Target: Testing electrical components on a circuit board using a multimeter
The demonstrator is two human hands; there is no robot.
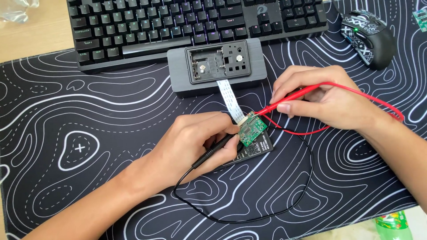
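Left fingers [209, 133] closed around a black test probe [212, 150], held like a pen, tip resting on the lower left edge of a small green circuit board [251, 128]. Left hand [195, 144] lying over part of a small black device [255, 150] under the board, heel on the mat. Right fingers [291, 95] pinched shut on a red test probe [289, 100], metal tip touching the upper right corner of the same board. Right hand [327, 100] just beside the board, wrist on the mat. Board sitting tilted on the black device, near the middle of the mat, joined by a flat white ribbon cable [230, 100] to a grey rectangular case [217, 64] lying open side up just in front of a black keyboard [195, 26]. Probably very light and stiff, this board, also fragile: small parts on the face, thin ribbon easy to tear or bend. Best held by the bare edges only, with no pull on the ribbon. Thin black lead [249, 213] looping toward the near edge, red lead [356, 95] curving around the right hand. Black mouse [369, 38] with white pattern at the far right, green bottle [393, 226] at the bottom right corner, everything on a black desk mat [89, 133] with white wavy lines.
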